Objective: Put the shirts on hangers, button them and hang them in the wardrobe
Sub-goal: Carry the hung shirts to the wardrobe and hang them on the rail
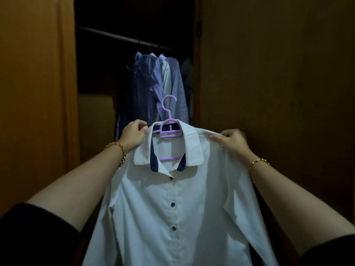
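Left hand [134,135] grips the white shirt [172,208] at one shoulder, holding it up before the open wardrobe. The purple hanger [170,131] sits inside the collar, hook standing free. Right hand [232,143] pinches the other shoulder. Smart play: stay level, lift the hook over the rail [123,37] beside the hung shirts [159,83]. Count: one hanger, one shirt held, three dark buttons showing, at least three shirts hung.
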